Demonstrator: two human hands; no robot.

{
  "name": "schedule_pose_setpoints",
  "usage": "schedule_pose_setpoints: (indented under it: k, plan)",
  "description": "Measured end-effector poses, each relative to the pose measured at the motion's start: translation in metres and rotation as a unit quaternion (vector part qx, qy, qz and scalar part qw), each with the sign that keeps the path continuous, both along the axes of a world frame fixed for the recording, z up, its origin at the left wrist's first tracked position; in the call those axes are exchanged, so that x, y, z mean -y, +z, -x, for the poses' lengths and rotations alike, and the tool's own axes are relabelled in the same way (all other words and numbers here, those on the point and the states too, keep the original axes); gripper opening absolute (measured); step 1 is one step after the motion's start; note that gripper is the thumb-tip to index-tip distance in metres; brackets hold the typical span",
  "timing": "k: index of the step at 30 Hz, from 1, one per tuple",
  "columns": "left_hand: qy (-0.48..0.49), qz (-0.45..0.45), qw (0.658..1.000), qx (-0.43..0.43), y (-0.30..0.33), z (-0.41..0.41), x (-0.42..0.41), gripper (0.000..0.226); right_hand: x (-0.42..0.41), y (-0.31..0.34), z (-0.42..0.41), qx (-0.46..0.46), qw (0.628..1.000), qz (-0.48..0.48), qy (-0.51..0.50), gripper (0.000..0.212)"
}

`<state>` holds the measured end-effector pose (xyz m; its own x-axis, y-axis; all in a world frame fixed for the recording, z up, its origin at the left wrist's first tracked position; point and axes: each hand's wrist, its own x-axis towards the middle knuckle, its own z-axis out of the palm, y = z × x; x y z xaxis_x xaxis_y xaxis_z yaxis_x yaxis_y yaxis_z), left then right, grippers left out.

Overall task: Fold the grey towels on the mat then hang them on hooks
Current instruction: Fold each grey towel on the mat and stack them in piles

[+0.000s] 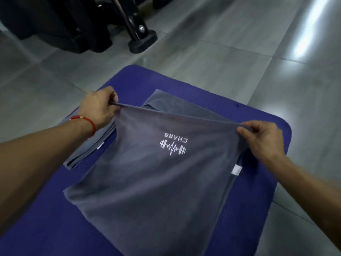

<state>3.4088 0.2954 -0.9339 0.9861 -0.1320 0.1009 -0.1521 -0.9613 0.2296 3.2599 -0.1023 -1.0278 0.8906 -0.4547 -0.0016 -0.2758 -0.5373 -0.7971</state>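
A grey towel (147,182) with a white logo lies across the blue mat (258,182). Its far edge is lifted off the mat and pulled taut between my hands. My left hand (100,109) pinches the far left corner. My right hand (262,137) pinches the far right corner. A white tag hangs at the towel's right edge. Another grey towel (166,102) lies flat on the mat beyond the lifted edge. A folded grey towel (86,148) rests at the mat's left side, partly under my left forearm.
The mat sits on a grey tiled floor (221,52). Black gym equipment with a round foot (142,41) stands on the floor at the back left. No hooks are in view.
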Motion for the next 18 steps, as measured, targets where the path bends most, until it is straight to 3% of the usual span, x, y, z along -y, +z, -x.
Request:
schedule_pose_setpoints:
  k: [4,7,13,18]
  plan:
    - [-0.007,0.033,0.999,0.016,-0.014,-0.055,0.048,0.011,0.014,-0.041,-0.015,-0.019,0.995,0.073,-0.062,0.01]
    - [0.016,0.058,0.998,0.004,-0.031,-0.09,0.076,0.008,0.008,-0.058,-0.005,0.027,0.99,0.114,-0.079,0.014]
    - [0.072,0.071,0.993,-0.062,-0.078,-0.126,0.108,0.007,0.011,-0.067,-0.008,0.038,0.989,0.126,-0.072,0.014]
    - [0.051,0.055,0.991,-0.115,-0.104,-0.13,0.124,0.013,0.004,-0.068,-0.008,0.03,0.981,0.166,-0.094,0.011]
